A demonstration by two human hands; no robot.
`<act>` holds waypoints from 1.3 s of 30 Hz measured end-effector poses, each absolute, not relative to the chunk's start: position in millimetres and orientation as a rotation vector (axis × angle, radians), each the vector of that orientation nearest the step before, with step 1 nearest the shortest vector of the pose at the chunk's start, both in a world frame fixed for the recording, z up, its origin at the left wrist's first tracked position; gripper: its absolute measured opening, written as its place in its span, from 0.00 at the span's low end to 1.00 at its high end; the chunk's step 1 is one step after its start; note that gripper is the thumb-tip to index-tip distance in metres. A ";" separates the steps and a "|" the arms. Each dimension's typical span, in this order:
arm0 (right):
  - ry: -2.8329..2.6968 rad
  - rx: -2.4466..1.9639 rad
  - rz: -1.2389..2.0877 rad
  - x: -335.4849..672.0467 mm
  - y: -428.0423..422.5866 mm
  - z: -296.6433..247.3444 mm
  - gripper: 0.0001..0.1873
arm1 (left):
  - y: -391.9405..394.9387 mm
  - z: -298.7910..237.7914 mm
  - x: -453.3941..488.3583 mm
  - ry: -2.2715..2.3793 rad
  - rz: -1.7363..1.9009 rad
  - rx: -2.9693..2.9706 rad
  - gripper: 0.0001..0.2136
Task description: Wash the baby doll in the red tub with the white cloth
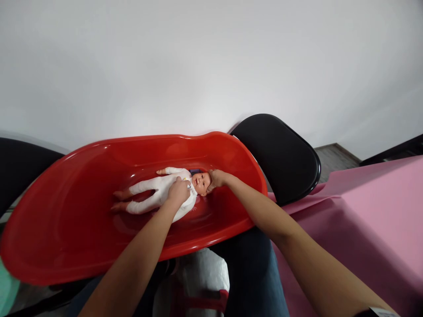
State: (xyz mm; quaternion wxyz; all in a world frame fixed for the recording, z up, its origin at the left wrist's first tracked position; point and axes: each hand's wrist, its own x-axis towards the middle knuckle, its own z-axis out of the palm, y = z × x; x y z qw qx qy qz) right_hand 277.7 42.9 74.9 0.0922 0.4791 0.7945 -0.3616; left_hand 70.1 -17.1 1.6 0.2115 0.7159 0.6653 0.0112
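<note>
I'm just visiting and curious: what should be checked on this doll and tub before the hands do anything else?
1. Doll lying face up in the tub: ok.
2. Right hand against the side of the doll's head: ok.
3. Left hand on the front of the white suit: ok.
4. Doll's feet inside the tub, clear of the rim: ok.
5. Water in the tub: cannot tell, the shiny surface could be wet or dry.
6. Tub steady on its support: cannot tell, what lies under it is hidden.
</note>
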 end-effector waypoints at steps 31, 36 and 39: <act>2.365 1.584 -0.784 285.0 50.7 54.2 0.48 | -16.9 -13.5 67.1 1.755 0.055 2.247 0.24; 2.405 1.504 -0.867 280.7 48.5 60.9 0.40 | -13.5 -8.2 62.2 1.704 0.060 2.240 0.15; 2.371 1.500 -0.897 280.5 49.0 59.4 0.34 | -12.3 -5.7 60.3 1.705 0.038 2.182 0.16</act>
